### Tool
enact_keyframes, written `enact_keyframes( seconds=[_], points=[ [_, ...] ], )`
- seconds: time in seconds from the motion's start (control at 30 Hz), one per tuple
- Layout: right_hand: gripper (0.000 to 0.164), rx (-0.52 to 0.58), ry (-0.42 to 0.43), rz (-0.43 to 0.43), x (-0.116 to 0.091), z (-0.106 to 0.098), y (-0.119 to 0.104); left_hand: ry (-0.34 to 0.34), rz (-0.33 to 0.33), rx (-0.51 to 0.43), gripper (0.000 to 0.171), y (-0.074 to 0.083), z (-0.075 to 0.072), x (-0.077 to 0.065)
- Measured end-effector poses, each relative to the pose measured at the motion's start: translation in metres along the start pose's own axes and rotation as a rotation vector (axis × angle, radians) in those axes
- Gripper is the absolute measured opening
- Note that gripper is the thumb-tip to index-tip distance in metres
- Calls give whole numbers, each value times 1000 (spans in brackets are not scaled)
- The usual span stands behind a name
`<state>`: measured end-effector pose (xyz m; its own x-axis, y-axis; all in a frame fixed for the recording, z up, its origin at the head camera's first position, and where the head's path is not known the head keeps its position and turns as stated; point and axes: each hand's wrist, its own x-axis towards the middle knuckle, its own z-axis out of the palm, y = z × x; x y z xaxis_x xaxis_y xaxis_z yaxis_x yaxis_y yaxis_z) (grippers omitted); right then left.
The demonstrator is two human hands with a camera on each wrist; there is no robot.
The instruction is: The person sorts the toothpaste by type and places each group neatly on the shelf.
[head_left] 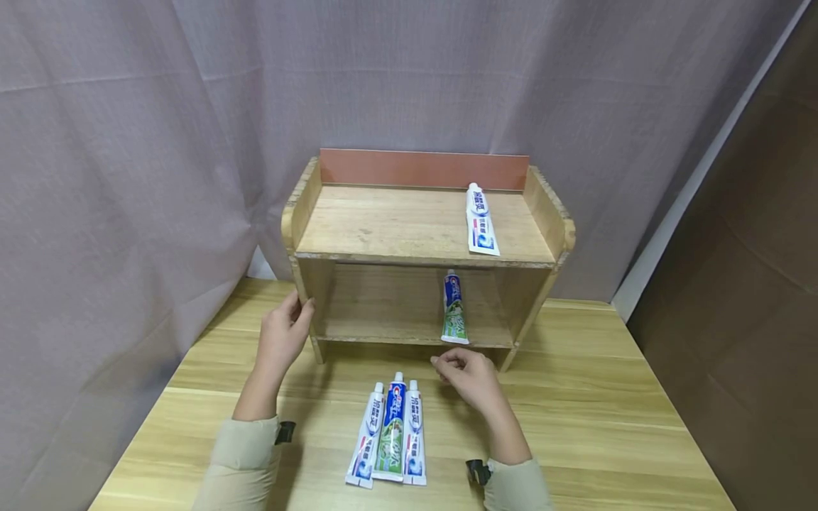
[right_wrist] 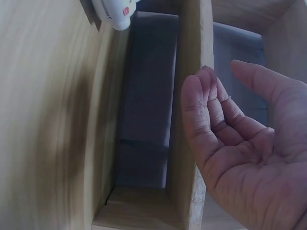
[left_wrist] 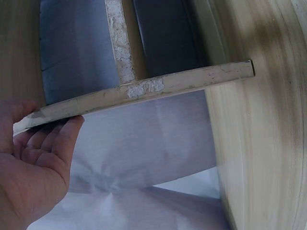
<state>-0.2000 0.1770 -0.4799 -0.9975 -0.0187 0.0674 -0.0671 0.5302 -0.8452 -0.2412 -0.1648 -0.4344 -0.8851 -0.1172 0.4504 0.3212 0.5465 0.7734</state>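
My left hand [head_left: 281,337] grips the left side panel of a two-tier wooden shelf [head_left: 383,226]. In the left wrist view the thumb lies on one face of the panel [left_wrist: 187,82] and the fingers on the other. My right hand [head_left: 474,376] holds nothing and hovers before the lower tier's front edge, thumb and fingers apart in the right wrist view. A blue-and-green toothpaste tube [head_left: 454,312] lies on the lower tier, just beyond that hand. On the upper tier lies a white-and-blue toothpaste tube [head_left: 481,221], right of the middle.
Three toothpaste tubes lie side by side on the wooden table [head_left: 594,404] between my forearms: a blue-and-green tube [head_left: 393,433] flanked by a white tube [head_left: 367,440] and another white tube [head_left: 415,434]. Grey curtain [head_left: 396,78] hangs behind the shelf. A brown panel [head_left: 741,234] stands at right.
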Motion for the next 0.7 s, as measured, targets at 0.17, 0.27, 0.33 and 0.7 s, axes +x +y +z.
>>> enact_keyframes(
  seconds=[0.17, 0.27, 0.33, 0.7],
  points=[
    [21, 0, -36, 5, -2, 5, 2, 5, 15, -12, 31, 0, 0, 1],
    [19, 2, -54, 4, -3, 8, 2, 5, 16, -5, 31, 0, 0, 1],
    [17, 5, -64, 7, -5, 11, 3, 5, 15, 1, 31, -1, 0, 0],
    [20, -6, -162, 37, -13, 29, 19, 11, 21, -4, 30, -1, 0, 1]
  ],
)
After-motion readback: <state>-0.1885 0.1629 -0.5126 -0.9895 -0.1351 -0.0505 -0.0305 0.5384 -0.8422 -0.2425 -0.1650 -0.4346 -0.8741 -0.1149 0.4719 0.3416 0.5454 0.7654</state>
